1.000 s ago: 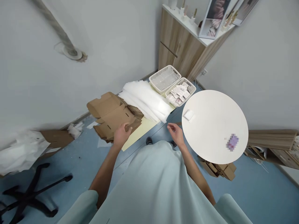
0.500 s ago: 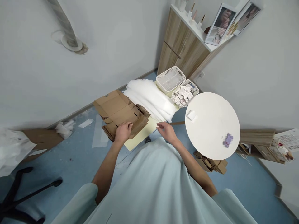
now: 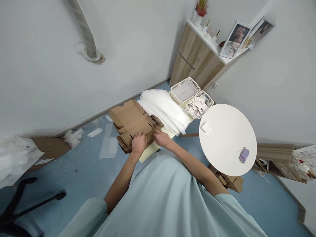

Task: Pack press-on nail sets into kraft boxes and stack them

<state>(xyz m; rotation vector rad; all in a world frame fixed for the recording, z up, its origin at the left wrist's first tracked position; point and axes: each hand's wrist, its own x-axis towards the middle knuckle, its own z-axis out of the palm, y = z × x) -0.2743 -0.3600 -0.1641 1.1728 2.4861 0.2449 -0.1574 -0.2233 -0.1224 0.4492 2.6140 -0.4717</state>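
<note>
Flattened cardboard boxes (image 3: 130, 119) lie in a stack on a pale yellow tabletop (image 3: 147, 152). The top one is a die-cut blank with slots and creased flaps. My left hand (image 3: 139, 144) presses bent fingers over its near edge, beside a dark slot. My right hand (image 3: 162, 139) has its fingers closed at the near right corner of the same cardboard; the fingertips are partly hidden. Directly behind the stack, a pile of white foam sheets (image 3: 165, 110) spreads across the table.
Two white plastic baskets stand behind the foam; the smaller basket (image 3: 211, 98) holds small printed packets. To the right is a round white table (image 3: 227, 131) with a small white item. Folded cartons (image 3: 235, 183) sit below it. A wooden cabinet (image 3: 197, 56) stands behind; a chair base (image 3: 18, 200) is at lower left.
My right hand has moved left from beside the stack onto the cardboard's near right corner. My left hand stays on the near edge. The view has shifted slightly.
</note>
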